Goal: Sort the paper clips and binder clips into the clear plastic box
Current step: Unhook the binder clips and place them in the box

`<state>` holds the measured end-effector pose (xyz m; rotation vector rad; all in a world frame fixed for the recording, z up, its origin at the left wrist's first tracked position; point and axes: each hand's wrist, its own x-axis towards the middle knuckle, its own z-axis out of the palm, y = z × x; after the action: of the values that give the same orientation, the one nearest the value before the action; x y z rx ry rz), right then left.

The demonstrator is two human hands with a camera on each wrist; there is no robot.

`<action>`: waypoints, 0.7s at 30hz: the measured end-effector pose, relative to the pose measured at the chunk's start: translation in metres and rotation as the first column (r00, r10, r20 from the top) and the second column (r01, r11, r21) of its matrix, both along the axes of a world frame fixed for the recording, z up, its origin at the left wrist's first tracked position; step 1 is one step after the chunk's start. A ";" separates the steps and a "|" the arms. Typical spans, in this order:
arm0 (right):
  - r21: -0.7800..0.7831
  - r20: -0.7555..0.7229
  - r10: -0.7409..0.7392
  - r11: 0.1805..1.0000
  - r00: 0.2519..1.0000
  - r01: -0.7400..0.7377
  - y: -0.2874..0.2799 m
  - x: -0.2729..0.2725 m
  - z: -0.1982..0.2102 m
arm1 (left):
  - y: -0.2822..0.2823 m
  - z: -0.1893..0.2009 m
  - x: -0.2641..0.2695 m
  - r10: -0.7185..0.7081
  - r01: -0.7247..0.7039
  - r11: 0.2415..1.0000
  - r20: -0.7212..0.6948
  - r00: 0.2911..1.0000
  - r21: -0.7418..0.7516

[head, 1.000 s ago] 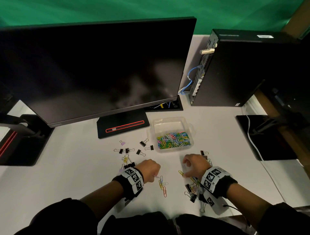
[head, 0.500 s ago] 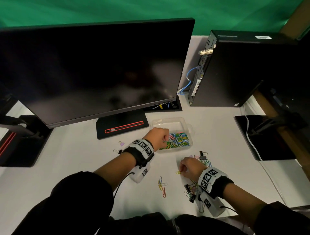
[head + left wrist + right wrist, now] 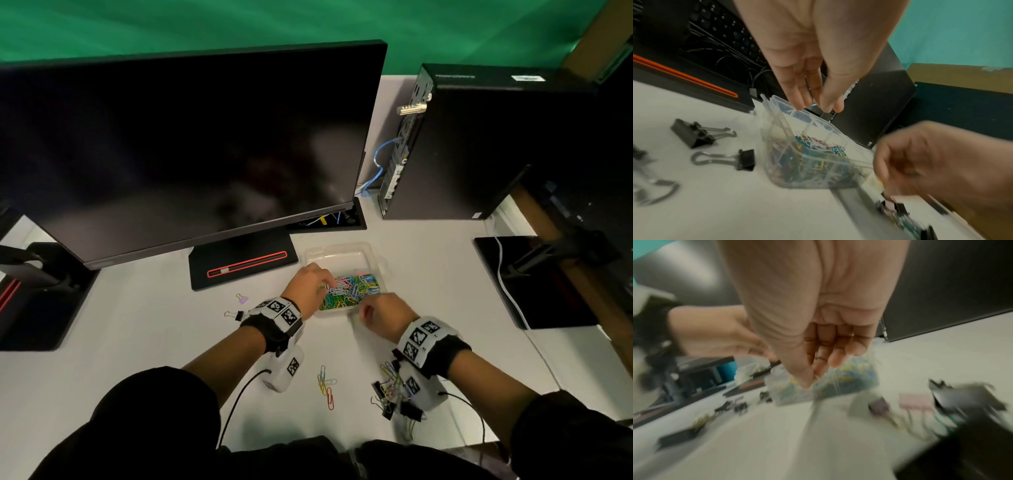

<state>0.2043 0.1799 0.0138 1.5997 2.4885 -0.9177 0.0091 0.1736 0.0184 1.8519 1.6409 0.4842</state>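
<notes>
When lifting the loose paper clips (image 3: 325,383) from the surface (image 3: 137,342), treat as light, springy wire, likely to slide and tangle; pinch across the two long sides. Lying flat near the body, long axes running roughly toward the clear plastic box (image 3: 342,248). For the binder clips (image 3: 692,134) beside the box, stiffer and bulkier: take by the black body, not the wire handles. One with handles toward the box, the next with handles away. Left hand (image 3: 310,286): over the box's near, clip-filled part, fingers straight and close together. Right hand (image 3: 383,313): at the near rim, thumb against curled fingertips; contents too blurred to tell.
</notes>
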 end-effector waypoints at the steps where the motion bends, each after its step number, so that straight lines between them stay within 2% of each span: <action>1: 0.035 -0.040 -0.024 0.999 0.999 0.026 0.007 -0.002 0.007 | -0.007 0.001 -0.002 -0.047 0.047 0.999 -0.005 0.999 0.008; 3: 0.087 -0.105 -0.074 0.993 0.992 0.083 0.020 -0.006 0.017 | -0.022 0.002 -0.005 -0.187 0.185 0.982 -0.041 0.982 -0.037; 5: 0.138 -0.140 -0.101 0.983 0.985 0.121 0.033 -0.009 0.022 | -0.036 -0.003 -0.007 -0.340 0.321 0.935 -0.122 0.933 -0.150; 9: 0.163 -0.119 -0.088 0.981 0.989 0.107 0.038 -0.012 0.016 | -0.060 -0.018 -0.007 -0.517 0.436 0.826 -0.172 0.839 -0.358; 12: 0.116 -0.084 0.002 0.993 0.996 0.008 0.019 -0.012 0.007 | -0.072 -0.027 -0.005 -0.543 0.444 0.798 -0.168 0.823 -0.408; 17: -0.086 -0.009 0.204 0.975 0.979 -0.204 -0.034 -0.013 -0.012 | -0.081 -0.035 -0.003 -0.506 0.420 0.818 -0.142 0.851 -0.394; 21: -0.186 0.001 0.246 0.952 0.969 -0.242 -0.065 -0.018 -0.027 | -0.086 -0.043 -0.003 -0.444 0.383 0.856 -0.116 0.888 -0.348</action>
<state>0.1863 0.1153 -0.0127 1.2079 2.4297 -1.0493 0.0062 0.0872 -0.0243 1.9701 1.2791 -0.1454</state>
